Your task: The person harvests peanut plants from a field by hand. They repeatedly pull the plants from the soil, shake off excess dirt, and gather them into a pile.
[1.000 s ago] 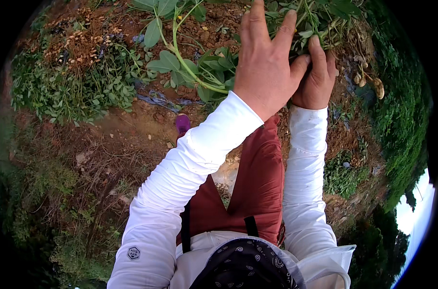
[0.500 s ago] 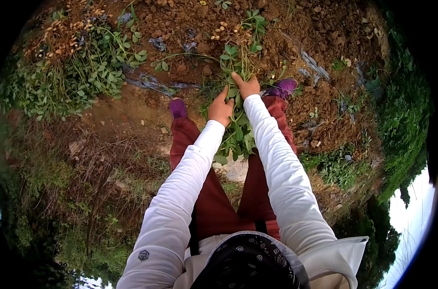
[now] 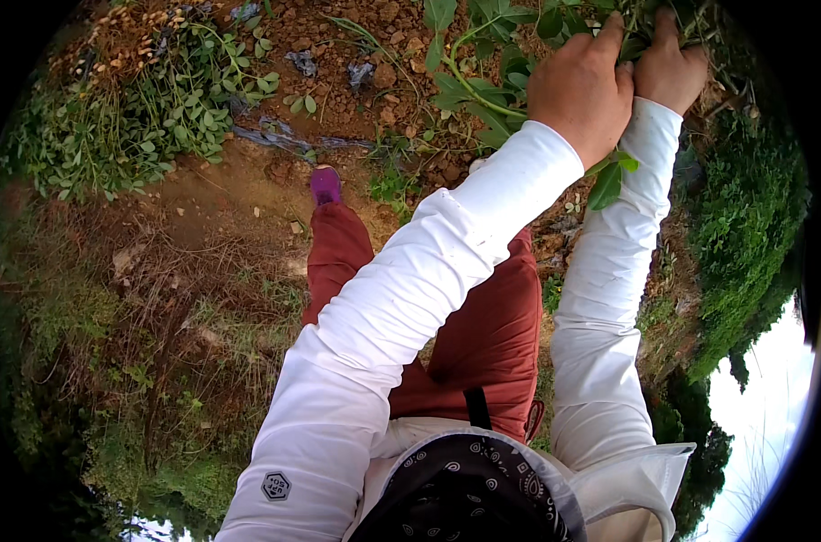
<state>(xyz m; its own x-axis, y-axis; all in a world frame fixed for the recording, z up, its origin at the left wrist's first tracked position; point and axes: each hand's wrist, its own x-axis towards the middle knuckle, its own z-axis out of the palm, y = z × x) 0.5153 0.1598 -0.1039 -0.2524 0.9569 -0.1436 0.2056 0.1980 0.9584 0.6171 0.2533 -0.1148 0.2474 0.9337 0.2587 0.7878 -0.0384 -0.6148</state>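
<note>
A leafy green bunch of peanut plants (image 3: 496, 77) is gripped in both my hands at the upper right. My left hand (image 3: 580, 86) is closed around the stems, back of the hand up. Just right of it, nearly touching, my right hand (image 3: 671, 79) is closed on the same bunch. Some leaves hang down below my left wrist and others stick out to its left. The far part of the bunch runs past the top edge, so its roots and any pods there are hidden.
A heap of pulled peanut plants (image 3: 180, 117) with tan pods (image 3: 121, 68) lies at the far left. Torn grey plastic film (image 3: 275, 135) lies on the brown soil (image 3: 221, 194). My purple shoe (image 3: 326, 185) stands near it. Dense green bushes (image 3: 749, 235) border the right.
Both hands have moved up and to the right, away from between my legs, carrying the peanut plants with them. My left arm now reaches across my body.
</note>
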